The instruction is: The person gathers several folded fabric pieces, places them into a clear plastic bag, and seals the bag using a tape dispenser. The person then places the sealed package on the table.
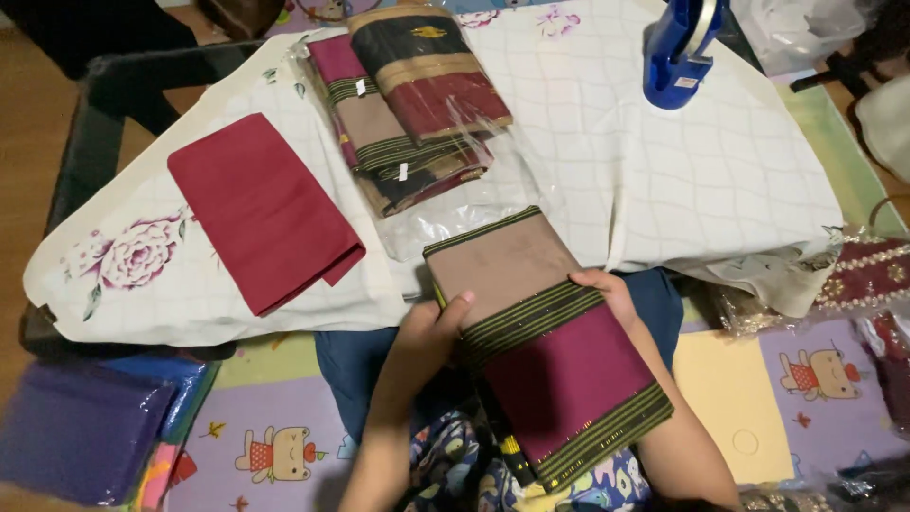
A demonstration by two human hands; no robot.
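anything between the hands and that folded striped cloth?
Nothing visible. The left hand grips one long edge of the folded striped cloth, thumb on top; the right hand rests fingers on the opposite edge. Both touch it directly.

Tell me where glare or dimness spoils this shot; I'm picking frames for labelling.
Head view: glare streaks the clear plastic wrap under the stacked fabrics; the purple packet at lower left sits in dim light; the folded striped cloth between both hands is evenly lit and sharp.
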